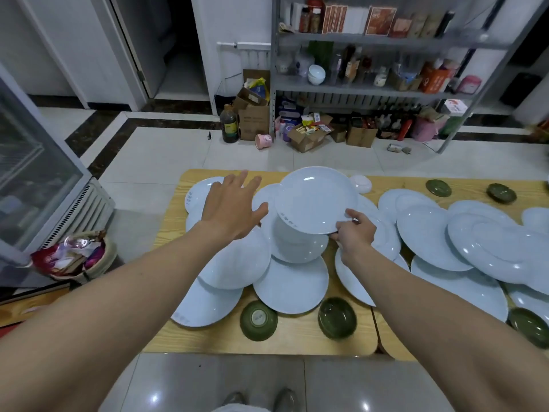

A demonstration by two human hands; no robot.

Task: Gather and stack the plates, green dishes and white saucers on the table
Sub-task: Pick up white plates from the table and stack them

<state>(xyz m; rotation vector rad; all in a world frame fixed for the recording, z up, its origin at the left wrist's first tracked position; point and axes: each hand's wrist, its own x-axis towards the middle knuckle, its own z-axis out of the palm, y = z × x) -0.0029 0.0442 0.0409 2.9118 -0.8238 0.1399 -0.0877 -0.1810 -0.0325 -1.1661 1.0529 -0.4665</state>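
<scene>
Many pale blue plates lie overlapping on the wooden table [225, 337]. My right hand [353, 230] pinches the near rim of one plate [316, 197], held tilted above a small stack of plates [300, 245] at the table's middle. My left hand [231, 203] hovers with fingers spread over the plates at the far left [196, 194]. Green dishes sit at the front edge, one upside down [258, 319] and one upright [337, 318]; more green dishes [438, 187] stand at the back right. A white saucer [361, 183] lies upside down behind the held plate.
More plates [487, 248] cover the table's right half. A glass-door fridge [35, 173] and a basket of wrappers [71, 257] stand at the left. Behind the table are a metal shelf [386, 84], cardboard boxes and a dark bottle [229, 124] on the tiled floor.
</scene>
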